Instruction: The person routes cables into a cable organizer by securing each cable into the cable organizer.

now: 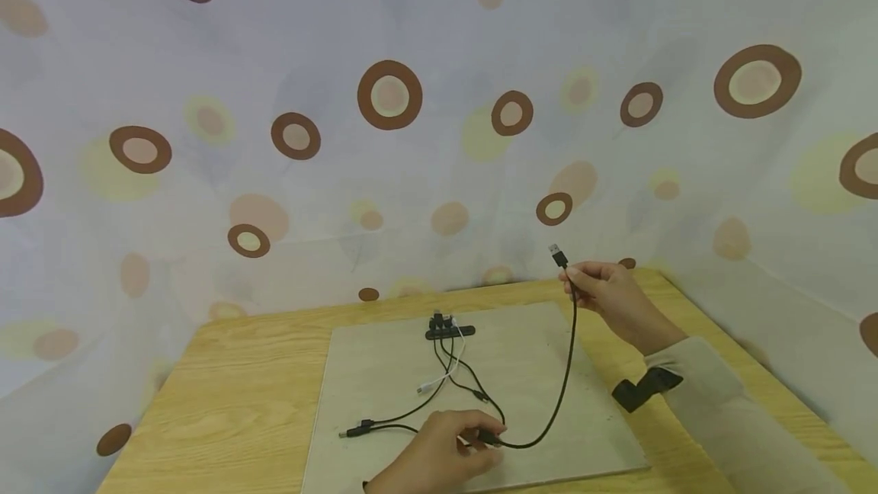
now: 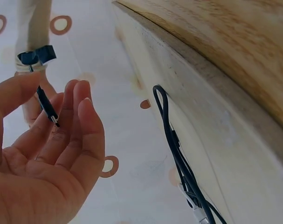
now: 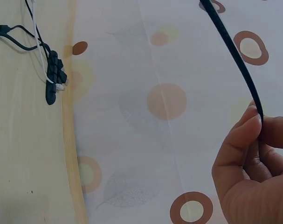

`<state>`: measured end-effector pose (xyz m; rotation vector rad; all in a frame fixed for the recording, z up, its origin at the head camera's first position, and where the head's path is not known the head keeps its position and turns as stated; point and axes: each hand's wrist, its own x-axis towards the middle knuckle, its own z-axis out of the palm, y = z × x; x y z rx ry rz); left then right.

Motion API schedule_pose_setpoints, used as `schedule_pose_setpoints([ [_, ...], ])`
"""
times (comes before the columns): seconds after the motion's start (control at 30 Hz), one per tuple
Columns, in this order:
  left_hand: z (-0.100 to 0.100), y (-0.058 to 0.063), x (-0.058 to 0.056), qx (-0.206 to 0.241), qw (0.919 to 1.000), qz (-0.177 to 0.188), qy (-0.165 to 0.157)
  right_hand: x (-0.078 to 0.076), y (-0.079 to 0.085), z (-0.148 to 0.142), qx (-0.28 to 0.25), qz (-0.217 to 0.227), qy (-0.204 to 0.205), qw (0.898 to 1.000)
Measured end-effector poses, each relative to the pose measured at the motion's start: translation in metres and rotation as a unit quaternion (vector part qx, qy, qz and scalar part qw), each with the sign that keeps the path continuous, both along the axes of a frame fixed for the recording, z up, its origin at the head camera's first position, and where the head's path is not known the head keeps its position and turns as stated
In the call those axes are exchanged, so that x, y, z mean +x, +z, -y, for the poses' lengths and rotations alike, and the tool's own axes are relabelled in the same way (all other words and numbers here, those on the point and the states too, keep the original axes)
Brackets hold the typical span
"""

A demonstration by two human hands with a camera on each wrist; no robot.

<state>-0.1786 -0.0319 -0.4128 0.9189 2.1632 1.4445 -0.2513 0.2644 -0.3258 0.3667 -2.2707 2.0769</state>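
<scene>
One black USB cable [image 1: 566,372] hangs in a curve between both hands. My right hand [image 1: 610,299] pinches it just below its USB-A plug [image 1: 559,256], which points up and to the left. Lower down, my left hand [image 1: 449,448] pinches the other end, a small black plug [image 2: 48,108] with a metal tip, between thumb and finger. Behind the hands, a black cable holder [image 1: 450,332] sits on the pale board, with several black cables and a white cable [image 1: 458,353] set in it. Their loose ends, among them a black plug [image 1: 357,430], trail over the board.
The pale board [image 1: 384,372] lies on a wood-grain table [image 1: 226,372]. A light curtain [image 1: 329,197] with brown and yellow circles hangs behind the table and along its sides. Each wrist wears a black strap; the right one [image 1: 647,387] shows fully.
</scene>
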Motion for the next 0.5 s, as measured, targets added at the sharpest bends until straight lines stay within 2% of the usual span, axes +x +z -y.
schedule_pose_setpoints([
  [0.13,0.002,0.000,0.000,0.000,0.9999,-0.009,0.006,0.000,-0.003,-0.001,-0.004,0.003,-0.001,1.000],
  [0.23,0.004,0.000,0.000,0.004,0.9999,-0.004,0.009,-0.001,-0.006,-0.002,-0.001,0.006,-0.003,1.000],
  [0.5,0.008,0.000,0.001,-0.021,0.9989,-0.036,0.023,-0.013,-0.022,-0.002,0.007,0.013,-0.008,1.000],
])
